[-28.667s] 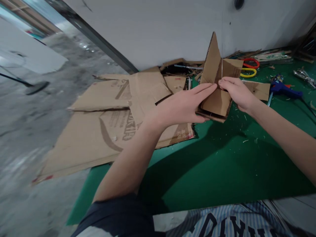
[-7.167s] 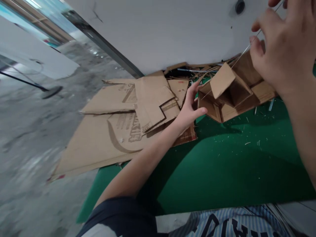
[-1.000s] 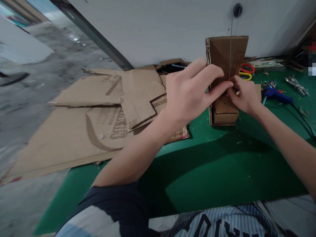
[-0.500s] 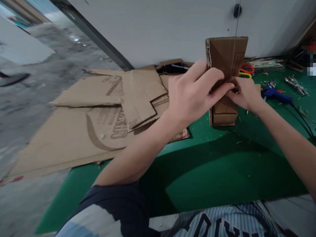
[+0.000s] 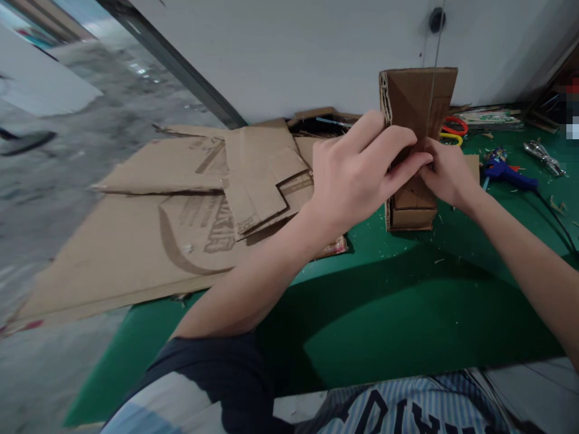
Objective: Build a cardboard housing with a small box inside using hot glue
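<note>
An upright cardboard structure (image 5: 420,99) with folded walls and a boxy base stands on the green table. From above, a thin clear string (image 5: 438,45) runs down in front of it to my fingertips. My left hand (image 5: 355,172) is closed in a pinch at the structure's front, its thumb reaching to the right hand's fingers. What lies between its fingertips is hidden. My right hand (image 5: 447,172) comes in from the right, its fingers pinched where the string ends from view. Both hands meet at the middle of the structure and cover part of it.
Flat cardboard sheets (image 5: 136,235) and a cut cardboard piece (image 5: 257,175) lie to the left, overhanging the green table (image 5: 384,325). At right are red-and-yellow-handled scissors (image 5: 455,126), a blue glue gun (image 5: 511,175) with its cord, and a clear-wrapped bundle (image 5: 543,158). A white panel (image 5: 294,54) rises behind.
The view has shifted very slightly. Both hands keep their pinch at the front of the cardboard structure, with only tiny finger movement.
</note>
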Tool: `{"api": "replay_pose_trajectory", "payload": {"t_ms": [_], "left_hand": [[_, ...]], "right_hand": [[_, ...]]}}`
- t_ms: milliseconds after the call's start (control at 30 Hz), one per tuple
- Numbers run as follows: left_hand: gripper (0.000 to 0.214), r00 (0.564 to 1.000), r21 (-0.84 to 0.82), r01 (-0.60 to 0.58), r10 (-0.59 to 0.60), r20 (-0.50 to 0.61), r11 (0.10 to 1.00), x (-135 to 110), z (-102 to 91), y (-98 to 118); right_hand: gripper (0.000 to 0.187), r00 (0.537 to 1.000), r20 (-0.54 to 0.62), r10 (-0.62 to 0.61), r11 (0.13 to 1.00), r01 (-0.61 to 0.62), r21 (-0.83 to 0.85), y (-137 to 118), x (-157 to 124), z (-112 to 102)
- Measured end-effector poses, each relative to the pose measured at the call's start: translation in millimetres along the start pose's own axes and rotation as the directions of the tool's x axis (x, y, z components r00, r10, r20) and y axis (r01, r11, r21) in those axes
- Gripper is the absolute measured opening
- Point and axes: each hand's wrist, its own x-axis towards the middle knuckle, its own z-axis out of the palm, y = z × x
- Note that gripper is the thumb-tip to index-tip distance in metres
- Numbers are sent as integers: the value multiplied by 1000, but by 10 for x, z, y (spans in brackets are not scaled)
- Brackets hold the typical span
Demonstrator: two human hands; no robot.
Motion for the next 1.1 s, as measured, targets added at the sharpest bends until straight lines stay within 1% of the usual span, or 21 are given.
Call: {"api": "replay_pose_trajectory", "payload": {"t_ms": [167,367,467,533,600,767,867,967,1100], "left_hand": [[38,1000,27,-26,26,-7,999,6,-7,4],[38,1000,26,-5,5,3,1000,5,5,23],[34,997,99,-50,55,-48,994,8,18,36],[31,987,156,-100,118,-111,983,14,23,44],[29,978,183,-124,151,-145,975,20,25,52],[30,979,209,-112,144,-146,972,30,33,75],[36,989,186,-72,95,-118,980,38,27,91],[38,995,144,-50,61,-79,988,44,12,100],[36,996,125,-38,48,-79,991,39,5,100]], "right_hand": [[10,1000,6,-8,1000,7,30,-17,17,-13],[6,1000,-25,8,999,-7,50,20,7,23],[7,999,-36,19,999,-18,44,29,0,35],[11,999,-43,14,999,-12,30,34,-2,37],[13,999,-46,5,1000,-4,17,37,-2,35],[14,1000,-19,5,1000,-5,5,32,5,24],[15,1000,-4,16,1000,-16,17,35,6,21],[16,999,-16,29,999,-29,25,45,-1,28],[16,998,-44,48,999,-47,15,46,-14,36]]}}
